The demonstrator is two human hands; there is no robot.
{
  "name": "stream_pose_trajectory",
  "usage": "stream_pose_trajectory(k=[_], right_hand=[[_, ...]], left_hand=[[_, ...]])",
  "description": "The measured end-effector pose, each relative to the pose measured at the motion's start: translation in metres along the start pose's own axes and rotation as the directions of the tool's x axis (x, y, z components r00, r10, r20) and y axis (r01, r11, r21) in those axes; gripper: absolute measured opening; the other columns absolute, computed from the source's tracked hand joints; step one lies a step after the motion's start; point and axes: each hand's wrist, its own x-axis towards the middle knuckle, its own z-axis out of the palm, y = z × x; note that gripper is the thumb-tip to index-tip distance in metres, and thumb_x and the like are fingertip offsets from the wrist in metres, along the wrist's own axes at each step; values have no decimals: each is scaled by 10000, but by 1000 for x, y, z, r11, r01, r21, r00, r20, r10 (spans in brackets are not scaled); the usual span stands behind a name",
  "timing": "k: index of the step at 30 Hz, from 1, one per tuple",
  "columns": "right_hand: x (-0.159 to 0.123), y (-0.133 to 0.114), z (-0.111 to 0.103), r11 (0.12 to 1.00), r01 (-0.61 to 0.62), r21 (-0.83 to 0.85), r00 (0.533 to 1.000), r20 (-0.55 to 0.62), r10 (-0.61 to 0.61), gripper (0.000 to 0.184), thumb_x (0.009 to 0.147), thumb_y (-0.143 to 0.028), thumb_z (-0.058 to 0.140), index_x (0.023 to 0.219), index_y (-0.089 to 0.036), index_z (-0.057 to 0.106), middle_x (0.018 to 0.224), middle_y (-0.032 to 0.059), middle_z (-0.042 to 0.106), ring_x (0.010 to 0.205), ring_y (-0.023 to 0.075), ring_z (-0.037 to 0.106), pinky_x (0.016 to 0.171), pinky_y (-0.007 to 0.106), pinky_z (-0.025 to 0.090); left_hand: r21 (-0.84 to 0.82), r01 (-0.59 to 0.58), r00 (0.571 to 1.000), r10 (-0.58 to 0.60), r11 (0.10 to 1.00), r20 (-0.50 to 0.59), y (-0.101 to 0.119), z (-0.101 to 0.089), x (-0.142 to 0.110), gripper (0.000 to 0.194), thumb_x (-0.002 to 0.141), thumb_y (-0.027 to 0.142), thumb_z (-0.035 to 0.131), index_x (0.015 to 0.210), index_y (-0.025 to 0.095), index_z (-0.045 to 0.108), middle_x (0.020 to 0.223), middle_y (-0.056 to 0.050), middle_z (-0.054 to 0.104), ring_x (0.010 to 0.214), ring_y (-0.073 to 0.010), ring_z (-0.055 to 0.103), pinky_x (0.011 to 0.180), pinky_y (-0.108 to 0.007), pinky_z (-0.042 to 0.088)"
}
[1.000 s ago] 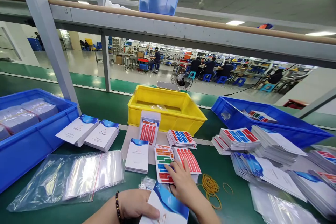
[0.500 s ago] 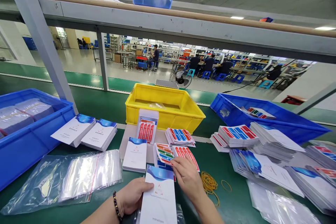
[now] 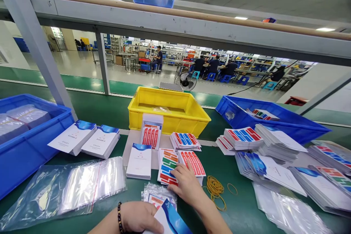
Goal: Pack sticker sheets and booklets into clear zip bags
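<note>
My left hand, with a beaded bracelet at the wrist, grips a white booklet with a blue wavy top, tilted at the bottom edge of the view. Beneath it lie small clear plastic bags, one showing a red-printed sheet. My right hand rests its spread fingers on the right edge of a stack of multicoloured sticker sheets. Under its upper fingers is a stack of red sticker sheets. A pile of white booklets stands to the left.
A yellow bin stands behind the stacks. Blue bins stand at left and right. Rubber bands lie right of my right hand. Clear bags cover the left; more booklets fill the right. A shelf beam crosses above.
My left hand has brought the booklet down and tilted it, uncovering the small bags and the multicoloured sheets. My right hand has shifted slightly down and left onto those sheets.
</note>
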Motion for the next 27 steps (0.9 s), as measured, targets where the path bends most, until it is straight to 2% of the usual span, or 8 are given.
stream_pose_trajectory(k=[5, 9, 14, 17, 19, 23, 25, 27], right_hand=[[0, 4, 6, 999, 49, 18, 994, -94, -47, 186, 812, -141, 445, 800, -181, 626, 779, 50, 621, 1026, 257, 506, 994, 562, 173], [-4, 13, 8, 992, -1, 125, 913, -406, 52, 264, 853, -198, 358, 860, -147, 616, 848, 92, 645, 888, 226, 579, 923, 465, 349], [-12, 29, -13, 714, -332, 616, 535, -501, 680, 355, 826, -430, 434, 900, -132, 613, 776, 76, 643, 692, 189, 587, 614, 280, 457], [-9, 37, -24, 453, -90, 887, 322, -405, 856, 380, 745, -474, 540, 883, -127, 608, 739, 37, 628, 629, 140, 564, 589, 247, 455], [-7, 40, -26, 348, 130, 929, 253, -370, 894, 392, 695, -462, 602, 905, -130, 603, 752, 26, 622, 621, 119, 555, 587, 237, 460], [-14, 28, -20, 411, 173, 895, 320, -445, 836, 283, 729, -383, 608, 868, -136, 620, 725, 29, 618, 642, 138, 562, 581, 253, 467], [-21, 14, -17, 615, 105, 782, 467, -585, 664, 187, 773, -287, 573, 880, -147, 637, 778, 52, 624, 697, 164, 574, 601, 275, 473], [-25, -3, -18, 827, 167, 536, 683, -668, 296, 188, 788, -164, 529, 939, -177, 640, 868, 72, 617, 779, 180, 574, 638, 289, 476]], left_hand=[[-49, -44, 999, 42, 998, -29, 1, 2, 3, 317, 464, 375, 746, 671, 143, 686, 626, 13, 613, 510, -73, 478, 602, -215, 391], [-214, -167, 982, 143, 963, -123, -3, 2, 11, 352, 445, 338, 739, 686, 90, 676, 657, -52, 639, 645, -144, 567, 696, -268, 425], [-313, -149, 980, 99, 938, -173, -4, 1, 15, 381, 444, 336, 748, 689, 56, 669, 703, -117, 660, 674, -180, 601, 723, -299, 446], [-346, -144, 977, 77, 927, -200, -1, 2, 13, 371, 464, 323, 762, 702, 54, 666, 757, -139, 670, 700, -199, 620, 768, -325, 450], [-380, -166, 973, 89, 910, -213, 2, 4, 13, 357, 497, 299, 758, 735, 49, 666, 780, -151, 674, 719, -220, 632, 789, -348, 450], [-508, -270, 953, 151, 818, -264, 7, 4, 16, 310, 650, 259, 677, 853, 26, 651, 853, -178, 672, 805, -264, 640, 832, -384, 438], [-572, -314, 941, 169, 758, -293, 9, 3, 18, 317, 737, 280, 606, 894, 7, 638, 905, -197, 661, 852, -278, 632, 854, -395, 427], [-622, -361, 927, 191, 695, -323, 12, 2, 19, 357, 805, 316, 527, 936, -2, 623, 946, -204, 651, 888, -283, 623, 874, -405, 417]])
